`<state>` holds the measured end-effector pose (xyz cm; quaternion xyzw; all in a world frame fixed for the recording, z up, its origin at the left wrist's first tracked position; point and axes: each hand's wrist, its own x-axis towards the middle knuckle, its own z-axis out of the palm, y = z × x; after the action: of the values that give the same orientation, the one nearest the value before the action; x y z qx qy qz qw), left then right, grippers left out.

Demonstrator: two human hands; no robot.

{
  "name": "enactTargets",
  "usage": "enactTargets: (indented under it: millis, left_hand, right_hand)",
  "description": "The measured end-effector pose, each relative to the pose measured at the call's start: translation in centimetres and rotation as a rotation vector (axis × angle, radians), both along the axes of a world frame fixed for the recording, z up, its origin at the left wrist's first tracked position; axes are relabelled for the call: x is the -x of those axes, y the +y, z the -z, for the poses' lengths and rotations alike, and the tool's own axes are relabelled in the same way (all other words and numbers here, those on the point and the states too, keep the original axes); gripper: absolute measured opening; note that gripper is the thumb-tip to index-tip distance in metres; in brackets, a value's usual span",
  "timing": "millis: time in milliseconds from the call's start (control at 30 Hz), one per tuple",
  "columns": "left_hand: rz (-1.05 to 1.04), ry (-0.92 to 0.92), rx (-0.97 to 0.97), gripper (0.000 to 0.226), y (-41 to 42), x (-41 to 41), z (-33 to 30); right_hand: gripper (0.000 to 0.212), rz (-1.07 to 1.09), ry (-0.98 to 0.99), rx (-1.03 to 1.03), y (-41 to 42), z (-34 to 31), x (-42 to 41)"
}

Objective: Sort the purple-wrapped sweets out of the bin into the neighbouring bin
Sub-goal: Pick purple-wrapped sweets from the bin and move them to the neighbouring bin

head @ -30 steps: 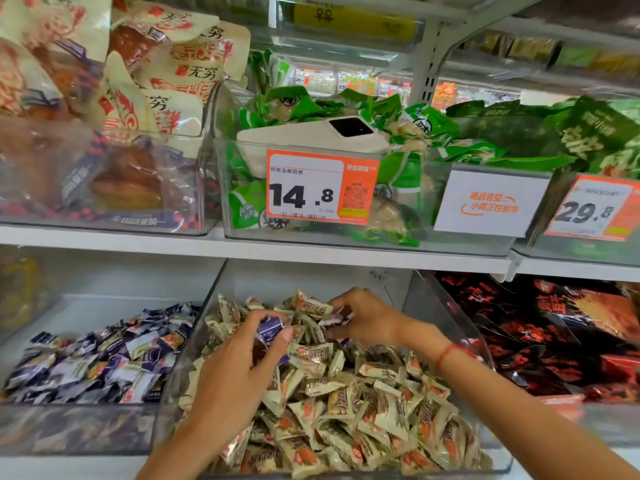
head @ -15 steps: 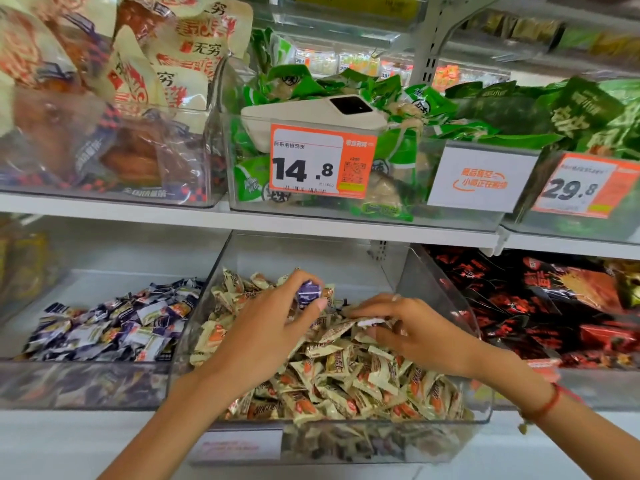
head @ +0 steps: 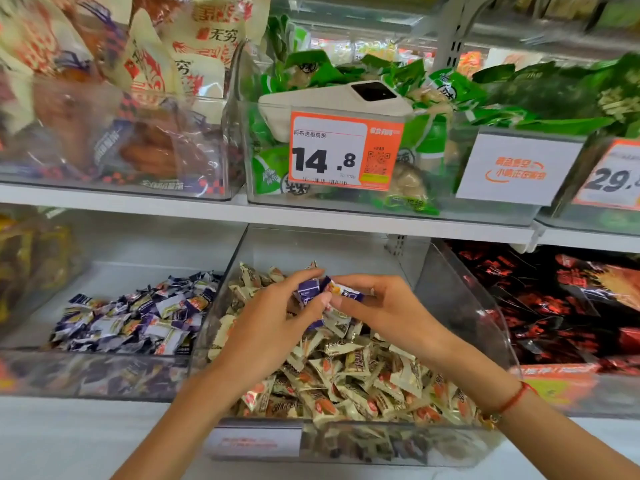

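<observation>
- The left hand (head: 277,323), at frame centre, has thumb and fingers curled round a purple-wrapped sweet (head: 308,289).
- The right hand (head: 384,306) pinches a second purple sweet (head: 348,292), which touches the first.
- Both forearms rise from the lower edge over the clear plastic bin (head: 460,299) of cream, crinkly wrappers.
- The neighbouring bin (head: 104,372), lower left, holds glossy purple sweets.

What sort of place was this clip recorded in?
Most likely a snack aisle in a shop. White shelves carry clear plastic bins of wrapped sweets and bagged snacks, an orange price tag reads 14.8 with a QR code, and a second tag shows at the right edge.
</observation>
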<state>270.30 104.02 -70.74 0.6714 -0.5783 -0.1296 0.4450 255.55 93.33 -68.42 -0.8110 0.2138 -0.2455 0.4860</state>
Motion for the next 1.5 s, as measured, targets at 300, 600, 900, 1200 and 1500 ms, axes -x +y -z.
enactTargets:
  millis: [300, 600, 900, 1200, 1500]
  left_hand:
    - [-0.632, -0.412, -0.073, 0.032, 7.8, -6.6, -3.8]
    - [-0.708, -0.555, -0.293, 0.034, 8.9, -12.9, 1.2]
    - [-0.535, -0.461, 0.091, 0.027, 7.2, -7.4, -1.5]
    - [-0.034, -0.492, -0.119, 0.037, -3.7, -1.0, -0.9]
    - [0.141, -0.729, -0.58, 0.037, -6.3, -2.8, 1.1]
  right_hand:
    - [0.023, -0.061, -0.221, 0.214, 5.6, -1.1, -9.0]
    - [0.04, -0.118, 0.22, 0.727, 6.7, -0.4, -17.3]
    - [0.028, 0.009, 0.14, 0.641, 4.5, 0.1, -3.9]
    - [0.054, -0.111, 0.68, 0.501, -2.4, 3.3, 0.2]
    - [0.029, 0.016, 0.65, 0.656, -3.3, 2.5, 1.9]
